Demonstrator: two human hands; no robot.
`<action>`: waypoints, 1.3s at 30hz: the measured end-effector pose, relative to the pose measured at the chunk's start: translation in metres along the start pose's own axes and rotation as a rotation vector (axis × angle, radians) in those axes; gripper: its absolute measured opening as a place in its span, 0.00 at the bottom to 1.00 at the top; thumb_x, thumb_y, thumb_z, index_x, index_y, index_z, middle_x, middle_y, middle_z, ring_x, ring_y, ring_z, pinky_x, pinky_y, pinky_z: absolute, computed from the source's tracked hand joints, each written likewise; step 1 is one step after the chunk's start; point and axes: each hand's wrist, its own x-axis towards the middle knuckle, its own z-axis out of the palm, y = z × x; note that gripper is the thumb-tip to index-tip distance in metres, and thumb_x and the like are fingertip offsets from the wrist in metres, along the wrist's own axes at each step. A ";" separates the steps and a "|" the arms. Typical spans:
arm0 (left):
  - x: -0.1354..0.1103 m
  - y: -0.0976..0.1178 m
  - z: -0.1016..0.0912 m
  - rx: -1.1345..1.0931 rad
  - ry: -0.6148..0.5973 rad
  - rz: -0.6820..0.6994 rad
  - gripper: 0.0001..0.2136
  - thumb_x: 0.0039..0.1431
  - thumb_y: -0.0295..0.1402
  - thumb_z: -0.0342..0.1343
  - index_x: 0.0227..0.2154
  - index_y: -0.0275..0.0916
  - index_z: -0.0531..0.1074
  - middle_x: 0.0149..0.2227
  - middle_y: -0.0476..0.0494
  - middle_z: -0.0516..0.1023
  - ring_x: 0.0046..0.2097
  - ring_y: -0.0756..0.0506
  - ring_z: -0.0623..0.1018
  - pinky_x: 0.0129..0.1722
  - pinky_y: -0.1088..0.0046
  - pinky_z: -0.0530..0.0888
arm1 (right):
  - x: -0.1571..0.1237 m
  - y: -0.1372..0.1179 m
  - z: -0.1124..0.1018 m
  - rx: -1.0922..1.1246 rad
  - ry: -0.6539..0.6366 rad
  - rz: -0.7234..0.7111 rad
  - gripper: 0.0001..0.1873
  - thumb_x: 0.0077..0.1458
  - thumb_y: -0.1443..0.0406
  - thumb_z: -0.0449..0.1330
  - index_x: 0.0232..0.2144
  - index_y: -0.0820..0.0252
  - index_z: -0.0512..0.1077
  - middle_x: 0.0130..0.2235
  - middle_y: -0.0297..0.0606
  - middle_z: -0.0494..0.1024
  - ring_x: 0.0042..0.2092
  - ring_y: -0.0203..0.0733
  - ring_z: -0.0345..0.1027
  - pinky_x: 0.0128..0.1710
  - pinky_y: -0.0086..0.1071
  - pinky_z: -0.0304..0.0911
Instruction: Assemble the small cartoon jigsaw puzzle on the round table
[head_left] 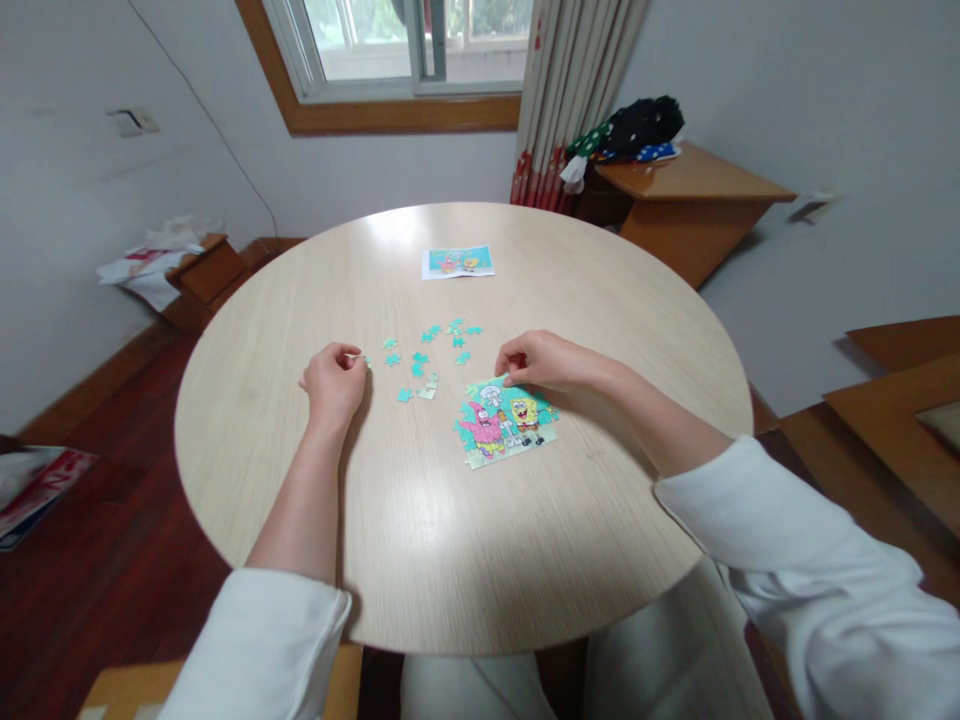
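The right hand (544, 358), its fingers' grip unclear, could split the joined puzzle (504, 425) by dragging its edge, while the left hand (335, 382) pinches a small piece (367, 362).

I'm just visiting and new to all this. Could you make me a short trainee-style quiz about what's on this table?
1. Which hand is at the far edge of the joined puzzle section?

2. Where on the round table is the printed sheet?
A) At the near edge
B) Beyond the loose pieces
C) Under the joined puzzle section

3. True or false: every puzzle piece on the table is joined to the section.

Key:
1. The right hand.
2. B.
3. False: loose, mostly turquoise pieces lie between the left hand and the right hand.
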 end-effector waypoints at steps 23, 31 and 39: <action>0.003 -0.010 0.001 -0.037 0.037 0.036 0.10 0.52 0.32 0.53 0.34 0.36 0.77 0.32 0.42 0.79 0.37 0.43 0.77 0.43 0.67 0.70 | -0.008 0.015 -0.018 -0.059 0.246 0.062 0.04 0.49 0.69 0.60 0.26 0.61 0.76 0.28 0.39 0.76 0.32 0.39 0.66 0.33 0.34 0.58; 0.008 -0.017 0.006 -0.097 0.036 0.047 0.12 0.53 0.33 0.53 0.35 0.34 0.78 0.36 0.38 0.81 0.40 0.43 0.78 0.45 0.67 0.71 | -0.007 0.018 -0.015 -0.053 0.118 -0.043 0.07 0.46 0.65 0.63 0.31 0.61 0.77 0.28 0.37 0.74 0.31 0.39 0.65 0.32 0.34 0.58; 0.006 -0.015 0.001 -0.007 -0.004 0.011 0.13 0.54 0.34 0.53 0.38 0.36 0.78 0.36 0.37 0.80 0.41 0.38 0.78 0.45 0.59 0.70 | -0.003 0.027 -0.008 -0.111 0.145 -0.065 0.03 0.49 0.65 0.63 0.29 0.59 0.74 0.30 0.38 0.75 0.32 0.39 0.65 0.33 0.33 0.58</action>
